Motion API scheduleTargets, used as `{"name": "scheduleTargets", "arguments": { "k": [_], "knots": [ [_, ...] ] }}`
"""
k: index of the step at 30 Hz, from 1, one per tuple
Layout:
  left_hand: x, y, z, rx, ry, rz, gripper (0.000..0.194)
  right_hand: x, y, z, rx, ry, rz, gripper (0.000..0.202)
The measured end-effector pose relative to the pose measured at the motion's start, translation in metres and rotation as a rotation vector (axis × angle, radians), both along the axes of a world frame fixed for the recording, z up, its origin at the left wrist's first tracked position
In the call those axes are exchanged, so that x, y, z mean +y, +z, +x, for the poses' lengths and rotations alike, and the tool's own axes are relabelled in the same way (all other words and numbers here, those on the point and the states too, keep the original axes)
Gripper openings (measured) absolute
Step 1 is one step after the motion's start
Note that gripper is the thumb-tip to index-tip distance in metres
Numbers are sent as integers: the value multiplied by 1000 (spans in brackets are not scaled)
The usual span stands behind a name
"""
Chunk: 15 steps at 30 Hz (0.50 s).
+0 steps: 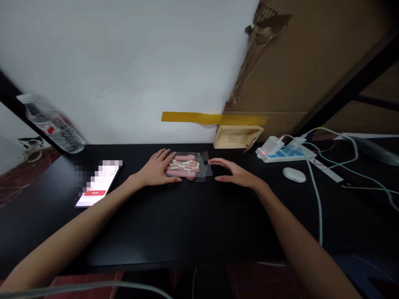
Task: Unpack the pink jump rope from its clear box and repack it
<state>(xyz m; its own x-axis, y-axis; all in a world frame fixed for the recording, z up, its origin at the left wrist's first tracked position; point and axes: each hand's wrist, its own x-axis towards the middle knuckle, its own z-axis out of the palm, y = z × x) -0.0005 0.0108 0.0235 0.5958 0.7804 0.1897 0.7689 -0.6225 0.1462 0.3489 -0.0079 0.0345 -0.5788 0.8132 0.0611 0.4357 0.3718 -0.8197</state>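
A clear plastic packet (191,165) lies flat on the black table. Inside it I see two pink handles and a bundle of pink and white beaded segments, which looks like a beaded jump rope. Across its left end rests my left hand (158,168), fingers stretched out over the upper part and thumb along the lower edge, hiding that end. My right hand (235,172) is just off the packet's right end, thumb and fingers apart with nothing between them. The packet's transparent flap (205,169) points toward the right hand.
A phone (98,185) with a lit screen lies at the left. Behind it stands a water bottle (52,126). A shallow wooden box (235,137) leans at the back wall. To the right are a power strip (288,153), a white case (294,175) and loose cables (316,199).
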Motion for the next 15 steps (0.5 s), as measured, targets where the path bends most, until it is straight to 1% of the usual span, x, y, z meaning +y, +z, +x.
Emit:
{"name": "scheduleTargets", "arguments": {
  "k": [2,4,7,10,12,15],
  "knots": [
    [1,0,-1,26,22,6,109,-2,-2,-4,-75,-73,52,81],
    [1,0,-1,51,16,23,107,-3,-8,-13,-146,-153,132,89],
    [1,-1,0,57,-26,50,105,-3,-23,-26,-194,-228,269,87],
    [2,-2,0,58,-47,57,105,-1,-35,-33,-239,-240,372,80],
    [2,-2,0,71,-41,55,106,-1,-38,-33,-257,-233,397,77],
    [1,-2,1,79,-6,56,109,-1,-35,-29,-239,-226,401,75]
  ]
}}
